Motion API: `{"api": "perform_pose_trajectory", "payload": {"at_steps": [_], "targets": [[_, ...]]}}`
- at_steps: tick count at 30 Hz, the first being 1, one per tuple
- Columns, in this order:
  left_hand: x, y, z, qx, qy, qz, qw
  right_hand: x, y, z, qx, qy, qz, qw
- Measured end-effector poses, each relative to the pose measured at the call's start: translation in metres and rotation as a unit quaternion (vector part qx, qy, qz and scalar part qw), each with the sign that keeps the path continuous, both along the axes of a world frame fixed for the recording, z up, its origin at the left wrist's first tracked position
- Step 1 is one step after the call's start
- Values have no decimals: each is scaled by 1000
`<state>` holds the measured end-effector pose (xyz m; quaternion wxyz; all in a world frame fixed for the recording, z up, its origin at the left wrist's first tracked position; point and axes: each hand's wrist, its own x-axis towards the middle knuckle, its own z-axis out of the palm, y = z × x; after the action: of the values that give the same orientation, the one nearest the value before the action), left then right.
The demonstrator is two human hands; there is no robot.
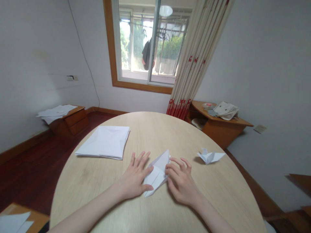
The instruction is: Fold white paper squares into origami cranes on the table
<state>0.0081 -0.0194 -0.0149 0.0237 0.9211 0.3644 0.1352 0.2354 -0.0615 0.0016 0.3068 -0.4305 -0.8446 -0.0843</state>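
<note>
A partly folded white sheet of paper (pixel 157 173) lies on the round wooden table (pixel 155 136) between my hands. My left hand (pixel 135 176) lies flat on the sheet's left side, fingers stretched out and spread, thumb on the paper. My right hand (pixel 180 179) presses the sheet's right edge with bent fingertips. A finished folded paper figure (pixel 209 157) sits to the right of my right hand, apart from it. A stack of white sheets (pixel 104 142) lies at the table's far left.
A low wooden cabinet (pixel 71 121) with papers stands at the left wall. A corner shelf (pixel 218 124) with a cloth bag stands right of the curtain (pixel 194 64). More paper (pixel 14 221) lies at the bottom left. A window is behind the table.
</note>
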Motion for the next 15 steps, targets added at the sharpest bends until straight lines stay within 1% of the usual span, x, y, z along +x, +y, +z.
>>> {"api": "perform_pose_trajectory", "payload": {"at_steps": [4,9,15], "targets": [[0,0,0,-9,-6,-9,1000,0,1,-2,-1,3,5,1000],[1,0,5,-27,-10,-21,999,0,1,-4,-11,26,12,1000],[1,0,8,-21,-31,-33,999,-3,-1,-2,-22,28,5,999]]}}
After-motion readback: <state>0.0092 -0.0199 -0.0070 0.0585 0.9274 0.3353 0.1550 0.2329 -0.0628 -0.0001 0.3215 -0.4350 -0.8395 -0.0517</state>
